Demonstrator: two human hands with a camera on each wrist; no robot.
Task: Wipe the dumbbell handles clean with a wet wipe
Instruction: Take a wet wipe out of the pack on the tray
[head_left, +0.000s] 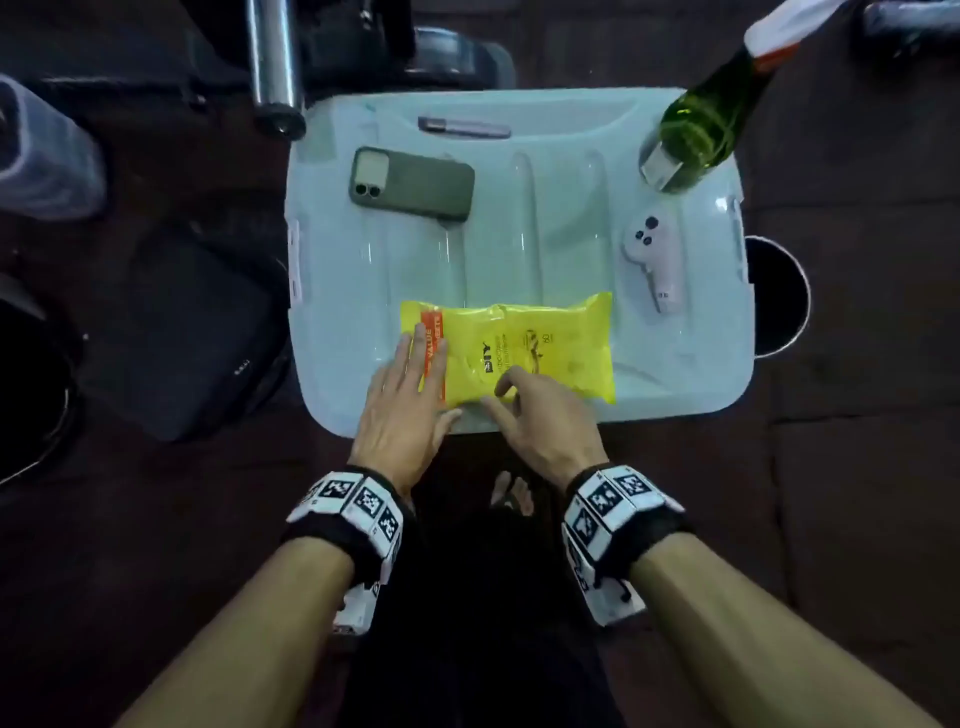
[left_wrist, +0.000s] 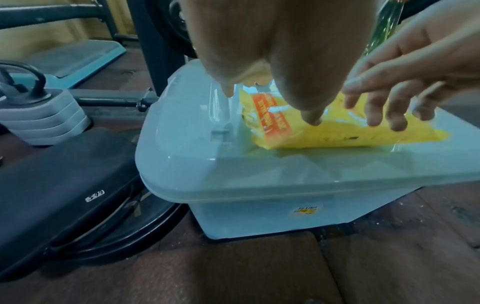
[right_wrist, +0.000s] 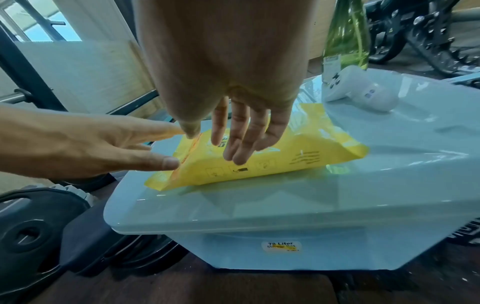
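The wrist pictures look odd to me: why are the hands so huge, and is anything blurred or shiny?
Left wrist view: wide-angle lens swells the left hand, edges soft. Right wrist view: right hand looms likewise; glare streaks the box lid. Head view: dim, floor nearly black.

The left hand (head_left: 404, 395) covered the wipes pack's (head_left: 524, 348) orange corner; the green bottle's (head_left: 711, 119) top ran off frame.
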